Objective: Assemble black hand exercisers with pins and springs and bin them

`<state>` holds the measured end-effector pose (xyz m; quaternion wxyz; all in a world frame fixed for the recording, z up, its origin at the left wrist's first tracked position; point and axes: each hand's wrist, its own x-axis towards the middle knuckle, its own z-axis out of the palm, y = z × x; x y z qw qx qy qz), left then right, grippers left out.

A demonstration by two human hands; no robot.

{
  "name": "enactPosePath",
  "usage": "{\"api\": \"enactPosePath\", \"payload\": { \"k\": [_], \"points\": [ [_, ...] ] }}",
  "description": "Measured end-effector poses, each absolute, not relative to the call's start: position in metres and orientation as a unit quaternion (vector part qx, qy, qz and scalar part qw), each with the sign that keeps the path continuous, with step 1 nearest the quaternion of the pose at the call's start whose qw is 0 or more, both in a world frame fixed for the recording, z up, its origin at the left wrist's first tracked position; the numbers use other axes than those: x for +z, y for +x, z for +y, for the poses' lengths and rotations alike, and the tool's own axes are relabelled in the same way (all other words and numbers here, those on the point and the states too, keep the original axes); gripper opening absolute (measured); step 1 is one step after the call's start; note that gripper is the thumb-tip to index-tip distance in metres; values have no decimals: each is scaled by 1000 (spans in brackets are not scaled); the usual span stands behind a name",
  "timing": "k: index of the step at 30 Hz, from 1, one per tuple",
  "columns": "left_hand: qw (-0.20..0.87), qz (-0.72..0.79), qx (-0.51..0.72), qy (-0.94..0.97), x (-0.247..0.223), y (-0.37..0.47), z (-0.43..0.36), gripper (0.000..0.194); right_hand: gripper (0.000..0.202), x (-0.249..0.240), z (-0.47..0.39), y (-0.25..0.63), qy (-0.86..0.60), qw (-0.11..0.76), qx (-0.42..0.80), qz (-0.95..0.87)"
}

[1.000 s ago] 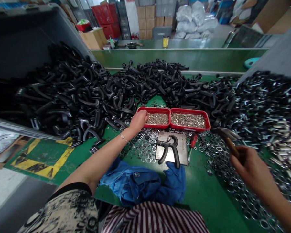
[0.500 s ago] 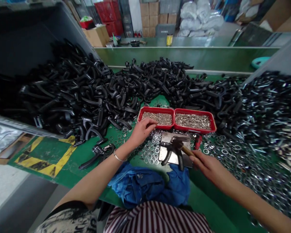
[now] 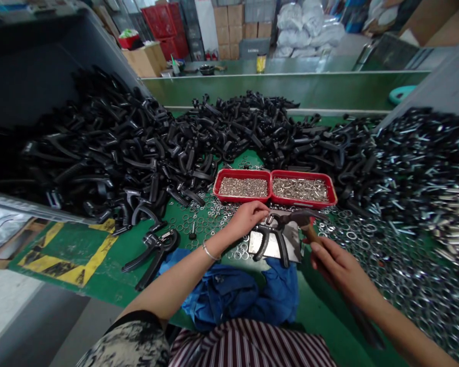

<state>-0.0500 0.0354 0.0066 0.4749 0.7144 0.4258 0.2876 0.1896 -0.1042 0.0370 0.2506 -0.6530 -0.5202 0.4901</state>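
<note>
A black hand grip strengthener (image 3: 281, 247) lies on a small metal plate (image 3: 294, 238), its two handles toward me. My left hand (image 3: 248, 221) is at its upper end, thumb and fingertips pinched together; whatever they hold is too small to make out. In my right hand (image 3: 332, 261) is a hammer (image 3: 309, 232), gripped by its wooden handle. The hammer's dark head is just right of the grip's top, over the plate's far edge. Another black hand grip (image 3: 153, 252) rests on the green table, left of my left forearm.
Two red trays (image 3: 243, 199) of small metal pins stand beyond the plate. Black grip parts (image 3: 229, 127) are heaped behind and spill from a grey bin at left. Metal rings (image 3: 352, 235) and bolts (image 3: 424, 168) cover the right side. A blue cloth (image 3: 229, 290) lies in front.
My left hand has moved from the left red tray's near edge to the top of the hand grip. The hammer has shifted right, off the grip. The view has turned slightly.
</note>
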Motion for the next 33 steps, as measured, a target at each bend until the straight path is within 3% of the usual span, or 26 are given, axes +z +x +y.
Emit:
{"api": "enactPosePath", "payload": {
  "k": [4,16,23,30,33],
  "points": [
    [340,433,269,791,0,-33,40,13,38,29,-111,184,-649,312,531,-446],
    [279,434,217,829,-12,-26,45,15,37,9,-113,187,-606,340,573,-435],
    [14,332,128,934,-20,-23,37,24,35,15,-111,186,-612,330,568,-440],
    [87,392,201,893,-12,-34,13,32,37,44,-86,201,-638,222,420,-606],
    [88,376,192,902,-9,-42,-14,33,38,63,-74,198,-636,237,322,-660]
  ]
}}
